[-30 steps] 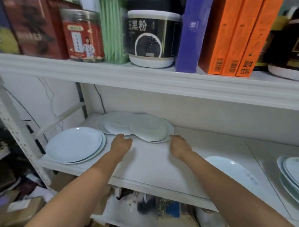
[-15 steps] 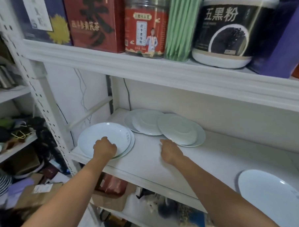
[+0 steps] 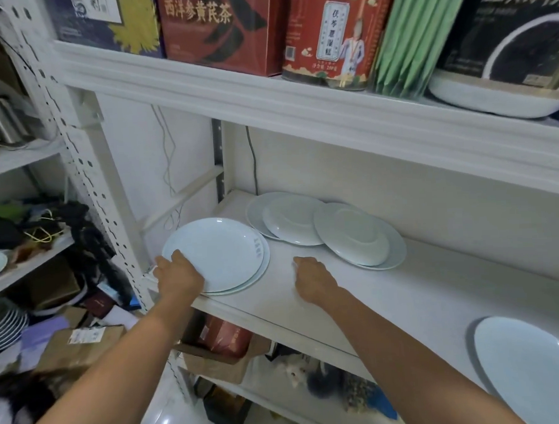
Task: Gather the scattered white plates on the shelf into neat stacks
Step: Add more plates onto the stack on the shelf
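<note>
My left grip is closed on the near left rim of the two-plate stack, thumb on top and fingers curled past the edge. The stack lies face up on the shelf, spreading away and to the right of that grip. My right grip holds nothing; its fingers are loosely curled, tips down on bare shelf just right of the stack. Beyond it, by the back wall, lie overturned plates: a back-left pair and a back-right pair overlapping it. Far to its right, nearer me, lies a large plate.
</note>
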